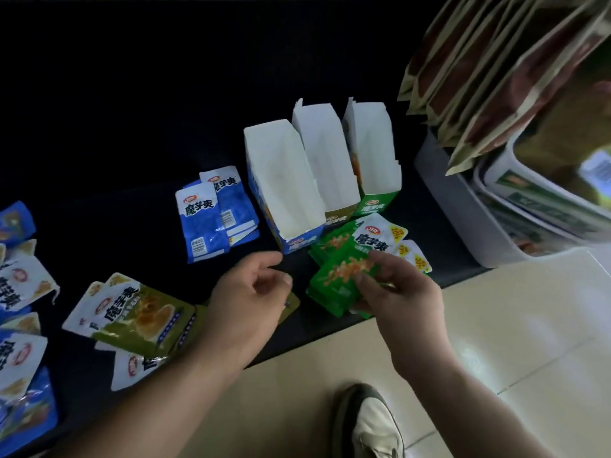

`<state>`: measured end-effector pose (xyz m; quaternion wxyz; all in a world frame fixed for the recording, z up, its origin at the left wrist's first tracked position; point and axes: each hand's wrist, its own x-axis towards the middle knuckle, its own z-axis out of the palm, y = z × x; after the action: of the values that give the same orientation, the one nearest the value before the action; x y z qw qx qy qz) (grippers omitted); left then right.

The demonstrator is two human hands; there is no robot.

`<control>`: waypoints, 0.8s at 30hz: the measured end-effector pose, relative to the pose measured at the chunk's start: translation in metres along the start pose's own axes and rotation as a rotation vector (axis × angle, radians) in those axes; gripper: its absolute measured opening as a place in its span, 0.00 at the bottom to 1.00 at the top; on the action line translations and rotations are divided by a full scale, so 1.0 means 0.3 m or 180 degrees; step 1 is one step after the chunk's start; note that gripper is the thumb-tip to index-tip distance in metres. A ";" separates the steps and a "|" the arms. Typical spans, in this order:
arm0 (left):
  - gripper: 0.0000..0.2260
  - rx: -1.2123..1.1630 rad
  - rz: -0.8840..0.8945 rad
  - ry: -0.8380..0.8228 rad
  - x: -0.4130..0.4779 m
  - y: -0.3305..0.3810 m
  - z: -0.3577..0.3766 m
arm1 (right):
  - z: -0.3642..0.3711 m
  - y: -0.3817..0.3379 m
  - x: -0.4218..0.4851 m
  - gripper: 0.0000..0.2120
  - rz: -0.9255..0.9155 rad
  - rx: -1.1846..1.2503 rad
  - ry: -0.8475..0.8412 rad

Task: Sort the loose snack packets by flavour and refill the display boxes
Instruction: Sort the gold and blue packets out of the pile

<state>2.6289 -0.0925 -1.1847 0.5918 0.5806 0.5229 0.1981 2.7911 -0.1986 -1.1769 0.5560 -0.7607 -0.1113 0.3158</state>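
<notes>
While my right hand [400,292] is gripping a stack of green packets [337,282] near the blue box [284,186], my left hand [248,299] is hovering, loosely curled, holding nothing.

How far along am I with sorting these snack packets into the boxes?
Done: blue packets and olive packets lie in separate piles. In hand: right hand grips green packets. To do: all three display boxes look empty; mixed packets at far left are unsorted.

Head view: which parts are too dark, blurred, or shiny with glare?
Head view: the black surface behind the display boxes is nearly lost in dark; the hanging brown bags are blurred; the floor tiles show soft glare; the green packets are readable.
</notes>
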 end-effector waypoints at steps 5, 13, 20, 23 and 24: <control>0.13 0.0166 0.0183 -0.0110 -0.053 -0.020 -0.027 | 0.005 -0.016 0.078 0.22 -0.0170 -0.1097 0.0022; 0.14 0.0449 0.0279 -0.0147 -0.110 -0.088 -0.182 | 0.156 -0.014 -0.080 0.10 -0.0389 -0.1217 -0.0784; 0.12 0.0499 0.0346 0.0421 -0.249 -0.186 -0.475 | 0.408 -0.011 -0.242 0.05 -0.0805 -0.1373 -0.1612; 0.14 0.0696 0.0496 0.0983 -0.280 -0.298 -0.552 | 0.505 0.011 -0.278 0.06 -0.1502 -0.1870 -0.1781; 0.14 0.0867 0.0622 0.1144 -0.275 -0.327 -0.569 | 0.537 0.023 -0.283 0.07 -0.1865 -0.2142 -0.1822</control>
<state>2.4167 -0.1043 -1.2027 0.3836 0.6582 0.5831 0.2822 2.6266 -0.1203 -1.1822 0.2935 -0.7175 -0.5617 0.2891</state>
